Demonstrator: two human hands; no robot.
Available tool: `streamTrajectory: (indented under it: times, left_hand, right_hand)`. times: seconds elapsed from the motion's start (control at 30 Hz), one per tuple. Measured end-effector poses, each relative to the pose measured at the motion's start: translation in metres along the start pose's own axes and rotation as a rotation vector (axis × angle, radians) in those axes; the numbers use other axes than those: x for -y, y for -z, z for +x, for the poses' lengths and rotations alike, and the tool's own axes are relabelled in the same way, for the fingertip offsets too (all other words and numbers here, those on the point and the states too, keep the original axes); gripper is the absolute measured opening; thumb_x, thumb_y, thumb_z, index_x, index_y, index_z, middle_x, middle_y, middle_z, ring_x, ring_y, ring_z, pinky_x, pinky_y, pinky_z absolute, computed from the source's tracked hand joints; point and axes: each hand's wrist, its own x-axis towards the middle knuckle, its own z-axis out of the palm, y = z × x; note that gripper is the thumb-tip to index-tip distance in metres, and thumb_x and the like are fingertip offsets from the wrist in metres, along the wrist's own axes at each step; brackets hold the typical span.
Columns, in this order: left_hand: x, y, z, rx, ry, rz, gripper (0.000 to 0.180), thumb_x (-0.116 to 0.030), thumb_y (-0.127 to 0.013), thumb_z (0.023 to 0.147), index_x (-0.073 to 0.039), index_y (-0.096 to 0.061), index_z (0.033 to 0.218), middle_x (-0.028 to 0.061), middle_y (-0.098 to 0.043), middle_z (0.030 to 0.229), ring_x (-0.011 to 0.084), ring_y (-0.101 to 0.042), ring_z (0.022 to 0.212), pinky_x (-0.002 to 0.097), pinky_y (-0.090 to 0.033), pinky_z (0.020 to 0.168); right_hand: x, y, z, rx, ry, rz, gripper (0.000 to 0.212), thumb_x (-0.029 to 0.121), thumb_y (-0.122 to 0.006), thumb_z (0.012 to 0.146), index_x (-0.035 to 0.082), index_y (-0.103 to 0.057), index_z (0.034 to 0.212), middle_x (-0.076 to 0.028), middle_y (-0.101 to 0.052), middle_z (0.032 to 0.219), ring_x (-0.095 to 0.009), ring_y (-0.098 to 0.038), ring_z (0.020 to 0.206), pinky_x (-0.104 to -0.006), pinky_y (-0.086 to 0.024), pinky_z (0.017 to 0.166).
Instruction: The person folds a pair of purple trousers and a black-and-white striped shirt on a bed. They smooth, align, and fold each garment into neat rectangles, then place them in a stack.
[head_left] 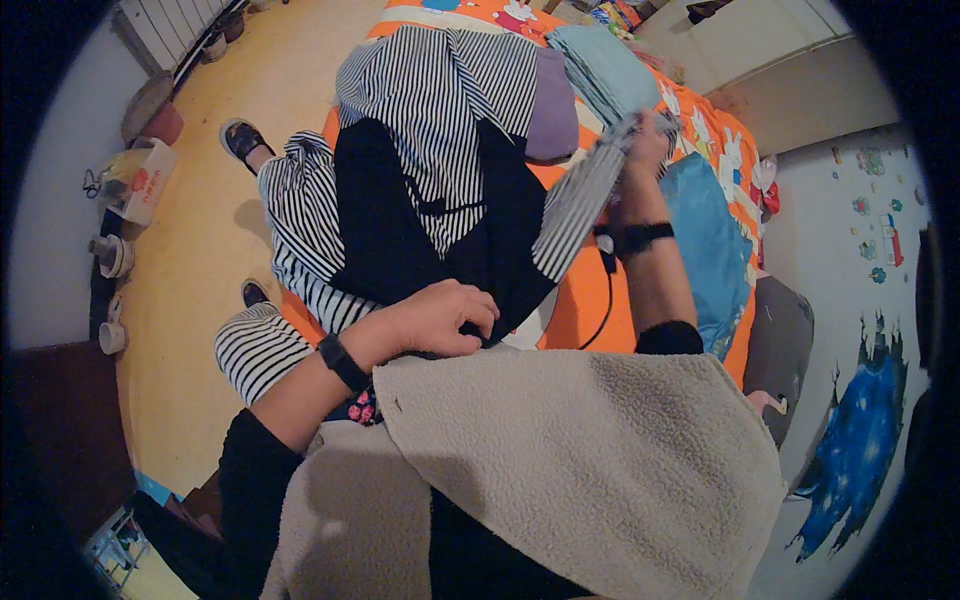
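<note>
A black-and-white striped top (425, 110) with wide black panels is spread over my lap and the edge of the bed. My left hand (440, 316) is closed on the black fabric at its near edge, fingers curled under. Out to the right, my right hand (648, 152) grips the end of a striped sleeve (590, 200), pulling it away from the body of the top; motion smears its fingers a little. Folded purple cloth (553, 105) and folded pale-green cloth (605, 75) lie just beyond.
An orange patterned bedsheet (580, 310) covers the bed, with blue cloth (705, 260) on its right side. A black cable (608, 300) runs near my right wrist. A beige fleece garment (580, 430) covers my front. Pots and a white container (140, 185) line the left wall.
</note>
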Motion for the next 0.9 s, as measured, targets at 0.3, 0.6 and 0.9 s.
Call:
streamTrajectory:
  times: [0.3,0.6,0.9]
  left_hand:
    - [0.006,0.002,-0.012,0.146,0.21,-0.216,0.017,-0.012,-0.065,0.069,-0.001,-0.056,0.078,0.0091,-0.06,0.082,0.0262,-0.06,0.077,0.0359,-0.046,0.067]
    - [0.008,0.027,-0.04,-0.192,0.158,-0.507,0.016,-0.003,-0.058,0.064,0.0,-0.047,0.075,0.0043,-0.047,0.077,0.0145,-0.047,0.069,0.027,-0.041,0.065]
    - [0.017,0.012,-0.039,0.004,0.437,-0.484,0.016,-0.008,-0.062,0.074,-0.001,-0.054,0.085,0.0098,-0.062,0.1,0.0185,-0.057,0.096,0.0305,-0.045,0.087]
  right_hand:
    - [-0.047,-0.153,-0.122,1.038,-0.043,-0.244,0.045,0.033,-0.061,0.091,0.0,-0.058,0.122,-0.012,-0.062,0.12,-0.02,-0.057,0.111,-0.0313,-0.042,0.098]
    - [-0.084,-0.038,-0.089,0.774,-0.037,-0.425,0.026,0.02,-0.063,0.09,0.0,-0.065,0.107,-0.007,-0.068,0.095,-0.015,-0.064,0.088,-0.0277,-0.05,0.076]
    - [-0.058,-0.115,-0.086,0.783,0.348,-0.741,0.055,0.025,-0.068,0.083,0.009,-0.05,0.132,-0.012,-0.067,0.083,-0.026,-0.066,0.079,-0.0366,-0.051,0.075]
